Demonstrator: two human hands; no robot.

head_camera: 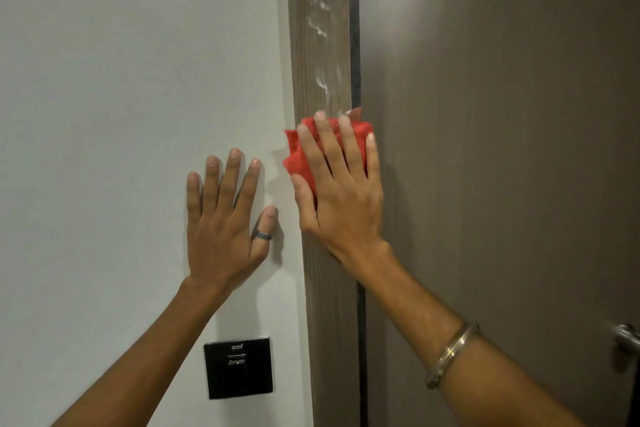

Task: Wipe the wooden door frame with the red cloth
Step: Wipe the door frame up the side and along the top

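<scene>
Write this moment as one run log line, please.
right hand: presses red cloth on door frame | left hand: flat on wall

The red cloth (297, 152) is a plain, bright red against the wooden door frame (320, 45), which is grey-brown with fine vertical grain and whitish smears down its upper part (top centre of the picture). The wall (121, 62) on the left is pale grey-white with a glossy black switch plate (238, 368) at lower centre. The door (502, 149) on the right is flat brown-grey.
</scene>
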